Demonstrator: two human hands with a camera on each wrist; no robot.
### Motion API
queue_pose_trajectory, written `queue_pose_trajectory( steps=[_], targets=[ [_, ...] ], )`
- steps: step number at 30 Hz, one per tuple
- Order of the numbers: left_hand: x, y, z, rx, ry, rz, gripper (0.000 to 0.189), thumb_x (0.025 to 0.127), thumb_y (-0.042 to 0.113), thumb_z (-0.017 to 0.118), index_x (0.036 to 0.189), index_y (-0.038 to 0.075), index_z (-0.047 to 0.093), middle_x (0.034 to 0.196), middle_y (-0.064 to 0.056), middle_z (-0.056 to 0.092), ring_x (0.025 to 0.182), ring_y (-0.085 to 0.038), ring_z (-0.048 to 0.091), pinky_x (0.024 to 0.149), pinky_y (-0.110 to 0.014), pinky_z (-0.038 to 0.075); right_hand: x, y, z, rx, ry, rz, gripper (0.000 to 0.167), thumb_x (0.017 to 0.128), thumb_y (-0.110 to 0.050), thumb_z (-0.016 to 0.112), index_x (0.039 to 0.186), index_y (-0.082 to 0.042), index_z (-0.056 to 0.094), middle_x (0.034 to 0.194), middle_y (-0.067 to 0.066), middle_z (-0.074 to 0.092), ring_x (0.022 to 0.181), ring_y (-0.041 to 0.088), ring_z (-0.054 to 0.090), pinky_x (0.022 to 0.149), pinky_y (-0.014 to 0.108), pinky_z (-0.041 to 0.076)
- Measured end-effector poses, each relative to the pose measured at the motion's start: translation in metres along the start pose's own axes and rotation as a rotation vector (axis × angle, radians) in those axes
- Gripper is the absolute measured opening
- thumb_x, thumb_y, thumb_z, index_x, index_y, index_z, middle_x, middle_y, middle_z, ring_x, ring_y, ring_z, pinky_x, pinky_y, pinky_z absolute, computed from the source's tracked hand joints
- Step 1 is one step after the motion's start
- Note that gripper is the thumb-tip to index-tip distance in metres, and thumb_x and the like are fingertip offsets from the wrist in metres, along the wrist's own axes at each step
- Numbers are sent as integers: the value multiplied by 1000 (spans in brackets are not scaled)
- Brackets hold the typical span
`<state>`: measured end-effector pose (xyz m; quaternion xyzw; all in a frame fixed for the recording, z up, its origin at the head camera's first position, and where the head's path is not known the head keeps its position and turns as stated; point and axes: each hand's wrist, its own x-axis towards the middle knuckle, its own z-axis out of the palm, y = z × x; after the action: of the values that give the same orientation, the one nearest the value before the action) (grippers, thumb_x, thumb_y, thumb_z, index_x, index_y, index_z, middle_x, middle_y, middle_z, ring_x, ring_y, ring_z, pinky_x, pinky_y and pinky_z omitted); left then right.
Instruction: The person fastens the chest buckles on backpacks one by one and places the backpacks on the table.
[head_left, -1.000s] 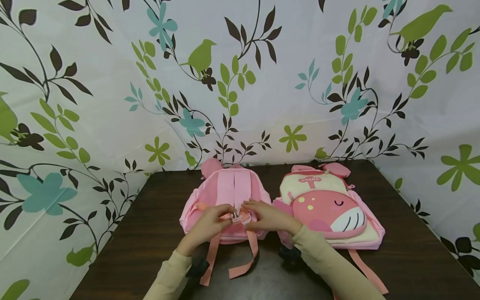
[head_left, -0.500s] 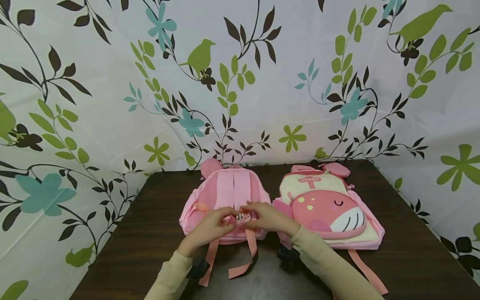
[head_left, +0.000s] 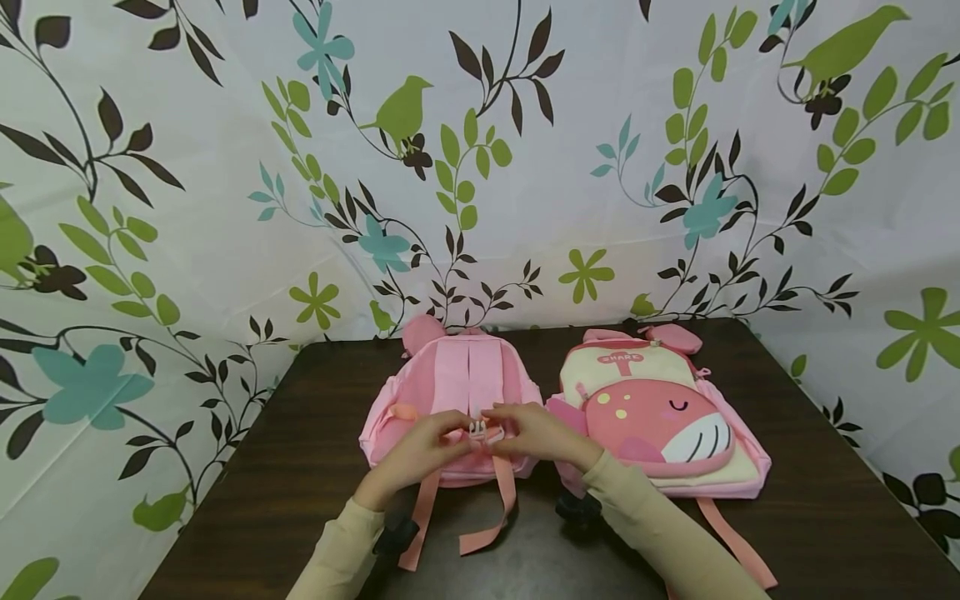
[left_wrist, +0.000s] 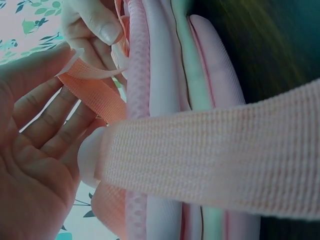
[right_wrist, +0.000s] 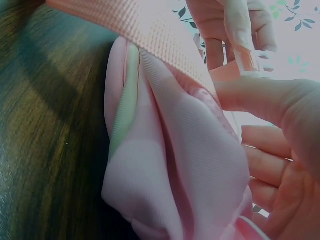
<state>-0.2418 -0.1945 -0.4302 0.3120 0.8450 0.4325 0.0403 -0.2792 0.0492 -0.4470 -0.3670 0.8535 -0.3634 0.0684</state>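
A pink backpack (head_left: 450, 375) lies with its back and shoulder straps up. Over its lower part, my left hand (head_left: 422, 450) pinches a pale pronged side-release buckle piece (head_left: 477, 429) between thumb and fingers. In the left wrist view, an orange strap (left_wrist: 95, 95) runs from that buckle piece (left_wrist: 71, 61). My right hand (head_left: 542, 433) faces it from the right, thumb and index fingertip pinching the other end of the buckle, partly hidden by the fingers. The fingertips of both hands are close together. Two loose orange strap ends (head_left: 504, 500) hang onto the table.
Right of it lies a second backpack (head_left: 637, 367), cream and pink with a whale front, partly behind my right forearm. Its orange strap (head_left: 738, 542) trails toward the near edge of the dark wood table (head_left: 300, 433). A leaf-and-bird patterned cloth (head_left: 525, 192) hangs behind.
The buckle piece in my left hand moves a little right toward the other, then slightly back left, with its prongs showing again. Both hands otherwise stay in place.
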Motion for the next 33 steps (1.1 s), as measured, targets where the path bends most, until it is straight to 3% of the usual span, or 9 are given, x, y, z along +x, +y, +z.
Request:
queue_pose_trajectory(
  steps=[5,11,16,23,26,30,33],
  targets=[
    [1,1,-3,-18,12,9,16,94,21,73,109,15,71,102,8,67,101,-15,62,96,-47,52,0,0,-1,19,-1,-1,59,89,-29,78,141,-8,60,117,-1,69,65,7,43,60,24,41],
    [2,1,-10,-19,39,23,19,95,19,71,113,12,72,106,7,69,104,-15,64,98,-46,51,-1,-1,-2,60,-8,35,60,89,-29,78,142,-9,59,108,-1,70,60,8,37,54,25,34],
    [0,-1,-16,9,69,34,21,97,27,69,113,14,73,105,8,69,103,-14,65,100,-48,50,-2,-1,-3,81,-13,60,60,89,-31,77,142,-10,59,121,-2,69,67,9,44,56,25,37],
    [-3,-2,-22,37,114,21,19,97,25,70,113,16,73,104,8,70,99,-14,65,97,-48,52,-3,-2,-2,89,-28,50,60,91,-34,74,144,-10,57,121,-2,68,86,11,56,73,29,48],
    [-4,-3,-24,45,133,9,18,96,22,71,112,15,74,103,8,70,98,-14,65,97,-47,52,0,-2,1,81,-2,46,54,95,-37,70,141,-11,59,120,-1,69,78,8,56,67,27,48],
    [-4,-5,-26,41,166,-2,19,96,25,71,111,14,75,101,8,70,97,-14,64,97,-48,51,7,-1,6,86,66,48,46,98,-36,66,136,-9,64,121,4,70,56,8,43,52,26,39],
    [-4,-5,-27,31,187,7,21,96,26,70,111,11,74,101,6,70,97,-15,65,98,-49,51,12,-2,9,93,101,49,43,98,-32,67,133,-7,66,121,6,70,65,8,53,60,25,46]
  ],
)
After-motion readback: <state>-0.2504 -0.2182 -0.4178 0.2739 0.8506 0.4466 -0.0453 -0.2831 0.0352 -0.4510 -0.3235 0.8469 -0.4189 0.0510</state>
